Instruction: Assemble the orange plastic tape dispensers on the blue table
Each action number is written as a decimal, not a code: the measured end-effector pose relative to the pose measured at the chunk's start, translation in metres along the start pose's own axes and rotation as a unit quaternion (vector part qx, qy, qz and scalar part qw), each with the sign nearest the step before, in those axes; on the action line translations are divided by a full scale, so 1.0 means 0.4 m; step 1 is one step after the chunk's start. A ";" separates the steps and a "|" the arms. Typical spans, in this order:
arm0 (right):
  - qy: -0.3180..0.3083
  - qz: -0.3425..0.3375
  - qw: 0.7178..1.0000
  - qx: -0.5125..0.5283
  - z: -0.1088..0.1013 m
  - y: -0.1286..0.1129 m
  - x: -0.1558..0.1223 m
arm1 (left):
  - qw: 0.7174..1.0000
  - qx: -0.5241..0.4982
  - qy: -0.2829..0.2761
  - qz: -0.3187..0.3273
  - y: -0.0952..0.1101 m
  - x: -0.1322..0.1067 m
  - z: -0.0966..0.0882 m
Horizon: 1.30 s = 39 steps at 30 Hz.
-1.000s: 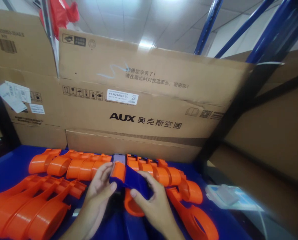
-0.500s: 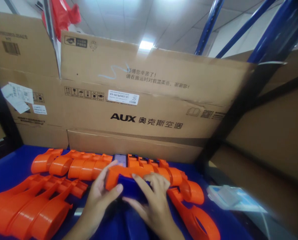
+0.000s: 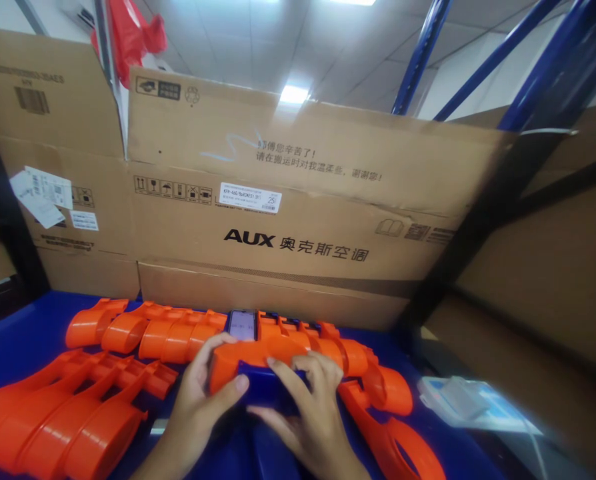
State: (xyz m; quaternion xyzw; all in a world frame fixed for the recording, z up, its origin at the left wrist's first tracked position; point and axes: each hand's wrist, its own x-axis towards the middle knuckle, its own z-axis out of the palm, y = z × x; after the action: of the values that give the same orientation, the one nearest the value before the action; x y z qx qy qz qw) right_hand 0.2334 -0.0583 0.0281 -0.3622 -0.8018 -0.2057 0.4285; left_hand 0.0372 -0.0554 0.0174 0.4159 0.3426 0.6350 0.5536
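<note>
- Pale panelled ceiling (image 3: 258,60), lit, above and beyond both hands.
- Brown cardboard sheet (image 3: 298,200), printed "AUX", standing beyond both hands along the surface's far edge.
- Flat blue work surface (image 3: 8,353) beneath the hands; a strip shows between the orange rows on the left hand's outer side.
- Dark metal rack post (image 3: 428,273), slanting, well right of the right hand.
- Orange plastic ring-shaped parts (image 3: 93,433), in rows, leftward of the left hand; more (image 3: 358,360) beside the right, narrowing sideways room.
- Left hand (image 3: 205,393): curled, gripping the end of an orange plastic piece (image 3: 258,353) between the hands.
- Right hand (image 3: 308,407): half-bent, index finger against a blue plastic block (image 3: 268,383) nearside of that piece, thumb spread below; cannot tell how firmly it holds.
- Dark-edged phone (image 3: 242,325), just beyond the left hand.
</note>
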 end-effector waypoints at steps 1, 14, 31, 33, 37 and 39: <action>0.000 0.001 1.000 0.000 0.000 -0.001 0.000 | 1.000 0.004 0.002 0.001 0.001 -0.001 0.001; 0.010 0.006 1.000 0.002 -0.002 -0.007 0.000 | 1.000 -0.010 0.012 0.024 0.003 -0.005 0.005; 0.012 0.091 0.990 0.105 -0.015 -0.004 0.001 | 0.999 -0.038 0.014 -0.022 0.005 -0.006 0.009; 0.018 0.163 0.970 0.178 -0.019 0.002 0.004 | 0.998 -0.060 -0.018 -0.019 0.007 -0.009 0.011; -0.011 0.297 0.892 0.341 -0.015 0.006 0.015 | 0.992 -0.082 -0.095 -0.012 0.002 -0.007 0.014; -0.033 0.327 0.856 0.399 -0.007 -0.003 0.018 | 0.990 -0.075 -0.116 -0.026 -0.010 -0.007 0.011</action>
State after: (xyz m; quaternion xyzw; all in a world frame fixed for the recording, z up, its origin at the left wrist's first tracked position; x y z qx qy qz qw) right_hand 0.2315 -0.0580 0.0356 -0.4083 -0.6641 0.2958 0.5521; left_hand 0.0431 -0.0576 0.0153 0.4352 0.2380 0.5918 0.6354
